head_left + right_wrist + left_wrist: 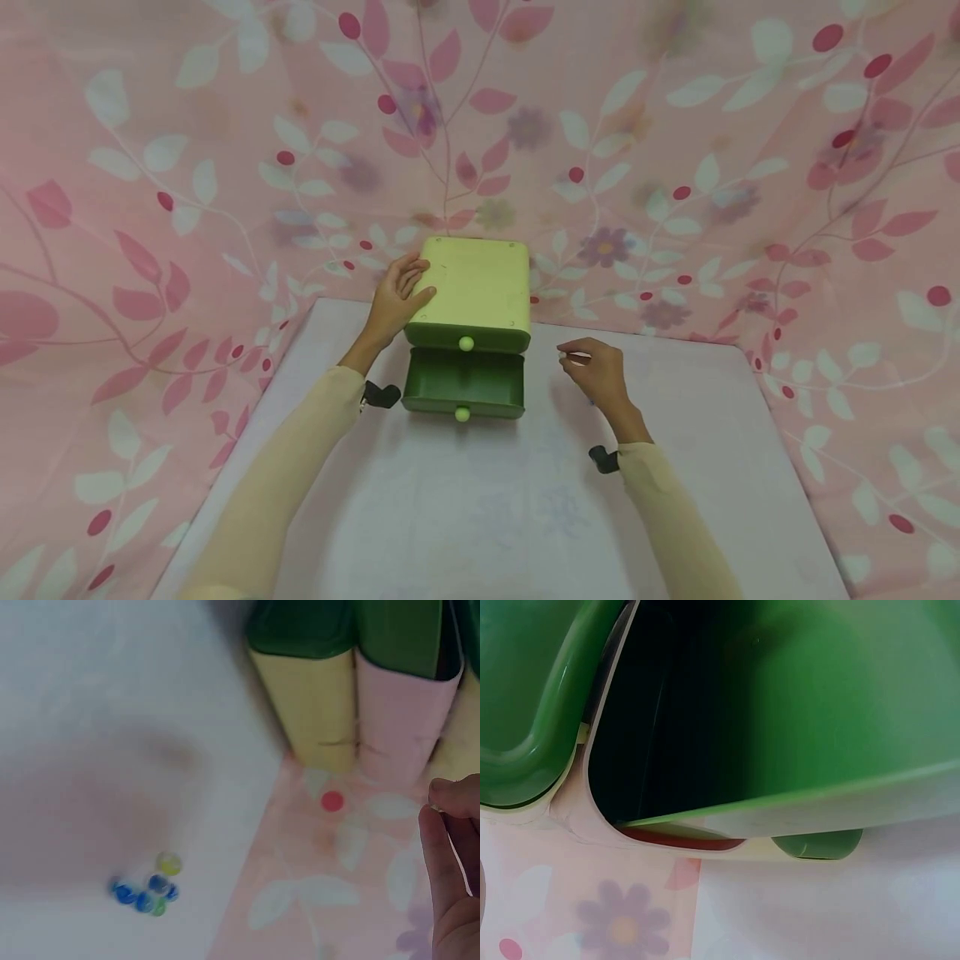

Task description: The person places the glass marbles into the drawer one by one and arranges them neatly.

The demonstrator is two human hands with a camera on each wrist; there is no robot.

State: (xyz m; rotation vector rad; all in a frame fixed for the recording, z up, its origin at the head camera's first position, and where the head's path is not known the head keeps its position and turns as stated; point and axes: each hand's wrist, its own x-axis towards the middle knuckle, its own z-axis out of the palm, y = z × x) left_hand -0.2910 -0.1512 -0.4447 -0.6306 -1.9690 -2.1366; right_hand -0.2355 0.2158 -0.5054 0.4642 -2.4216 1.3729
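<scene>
A small cabinet (472, 287) with a pale yellow top and green drawers stands at the back of the white table (480, 517). Its lower drawer (463, 383) is pulled out and looks empty; the upper one is closed. My left hand (397, 300) lies flat on the cabinet's top left, thumb at the front edge. My right hand (576, 358) hovers right of the drawer, thumb and forefinger pinched on what looks like a small pale marble. In the right wrist view, several blue, green and yellow marbles (150, 889) lie clustered on the table below my fingers (450, 847). The left wrist view shows only green drawer plastic (817, 697) close up.
Pink floral cloth (675, 167) hangs behind and drapes round both sides of the table. The cabinet's side (315, 697) stands against the cloth at the back edge. Black wrist mounts (381, 394) sit on both sleeves.
</scene>
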